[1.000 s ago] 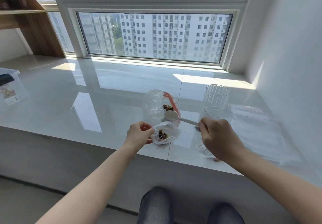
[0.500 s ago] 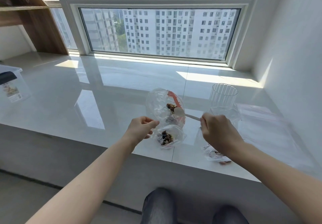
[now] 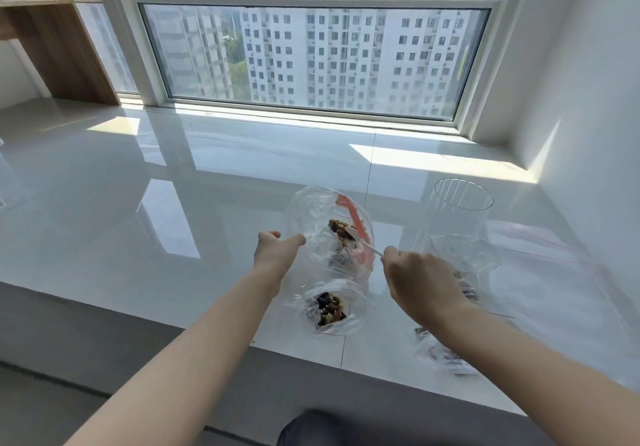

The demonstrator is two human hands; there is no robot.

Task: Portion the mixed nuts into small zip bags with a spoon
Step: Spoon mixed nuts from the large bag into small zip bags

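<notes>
Two bags of nuts lie in front of the person on the white sill (image 3: 173,203). The large bag (image 3: 325,234), with a red zip strip, stands half upright and holds the mixed nuts (image 3: 341,232). The small zip bag (image 3: 329,307) lies just before it, near the sill's edge, with a portion of nuts already inside.

One second ago the spoon (image 3: 360,243) was empty and hung over the small bag, and the left hand (image 3: 275,251) held that bag's mouth. Now the spoon's bowl is inside the large bag, among the nuts, and it seems to carry some. The right hand (image 3: 415,279) has its fingers curled round the white handle. The left hand has moved up and now pinches the near edge of the large bag between thumb and finger to keep it open; the small bag lies free, with no hand on it.

I judge this to mean a new scoop is being taken, so the small bag is not yet full. Because nobody holds it, its mouth may fall closed, and the left hand will probably need to come back to it before the spoon is emptied.

To the right stands a clear ribbed cup (image 3: 460,210), and near it, partly hidden by the right forearm, lie more small bags (image 3: 443,355) that seem to hold nuts. Flat empty bags (image 3: 540,248) lie further right. Behind everything is a wide window (image 3: 311,61).
</notes>
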